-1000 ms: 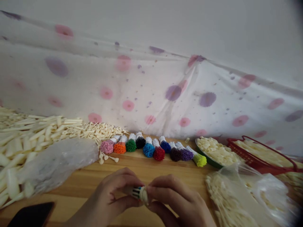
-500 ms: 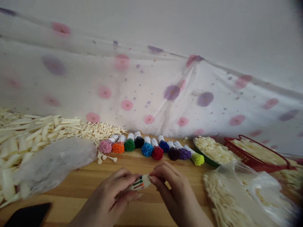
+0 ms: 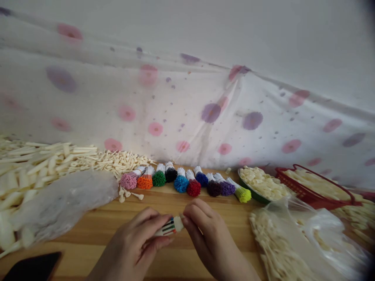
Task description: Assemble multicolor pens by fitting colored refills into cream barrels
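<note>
My left hand (image 3: 137, 238) is closed around the cream barrel of a short, thick multicolour pen (image 3: 168, 227). Coloured strips, among them green, black and red, show along slots in its side. At the barrel's right end sits a pale end piece (image 3: 178, 223). My right hand (image 3: 209, 232) pinches that end piece between thumb and fingers, which partly cover it. Behind both hands stands a row of bundles of thin white sticks with coloured tips, such as the red bundle (image 3: 193, 186), the light blue bundle (image 3: 181, 182) and the yellow-green bundle (image 3: 241, 193).
Cream plastic tubes (image 3: 43, 168) and smaller pegs (image 3: 117, 162) are heaped at left, beside a clear plastic bag (image 3: 67, 201). A dark flat object (image 3: 32, 267) lies front left. To the right are a green-rimmed bowl (image 3: 260, 198), a red basket (image 3: 307, 197) and a bag of pale parts (image 3: 281, 242).
The view has shifted slightly. Both hands stay on the pen, and its pale end piece now looks more in line with the barrel, with more of it showing past my right fingertips.
</note>
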Tool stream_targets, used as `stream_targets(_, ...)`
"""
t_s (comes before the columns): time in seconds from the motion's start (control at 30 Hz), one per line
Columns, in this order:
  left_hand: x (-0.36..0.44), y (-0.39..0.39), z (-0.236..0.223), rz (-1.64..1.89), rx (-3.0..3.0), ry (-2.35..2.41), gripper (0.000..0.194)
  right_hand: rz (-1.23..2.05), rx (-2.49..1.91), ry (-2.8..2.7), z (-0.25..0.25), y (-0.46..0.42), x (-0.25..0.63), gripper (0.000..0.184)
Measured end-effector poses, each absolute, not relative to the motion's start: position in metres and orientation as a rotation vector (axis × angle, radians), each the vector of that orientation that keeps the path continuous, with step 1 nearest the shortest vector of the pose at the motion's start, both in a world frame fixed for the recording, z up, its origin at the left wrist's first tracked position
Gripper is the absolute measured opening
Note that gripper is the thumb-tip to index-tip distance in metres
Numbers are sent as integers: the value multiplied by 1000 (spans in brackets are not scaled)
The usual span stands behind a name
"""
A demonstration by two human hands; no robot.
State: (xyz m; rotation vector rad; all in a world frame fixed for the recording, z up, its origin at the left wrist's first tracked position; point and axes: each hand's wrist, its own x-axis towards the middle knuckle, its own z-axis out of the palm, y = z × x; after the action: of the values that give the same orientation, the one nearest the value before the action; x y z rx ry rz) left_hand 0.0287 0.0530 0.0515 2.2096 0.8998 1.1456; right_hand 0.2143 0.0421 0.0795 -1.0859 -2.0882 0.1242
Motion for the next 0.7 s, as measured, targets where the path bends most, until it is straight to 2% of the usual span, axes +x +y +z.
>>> stream_targets(0.23,28,51,45,1284,2415,978,35,177,-1121,-2082,78,43,211,28)
stream_targets(0.47,30,52,45,1268,2400,1047,31,117,-1257,-2036,66,49,208,42)
stream_targets(0.6,27,55,45,1164,2217,1020,25,369,-1250,-2042,70,47,214,41)
stream_targets(0.7,25,56,46,1129,2094,1025,21,481,-1190,-2086,79,43,224,31)
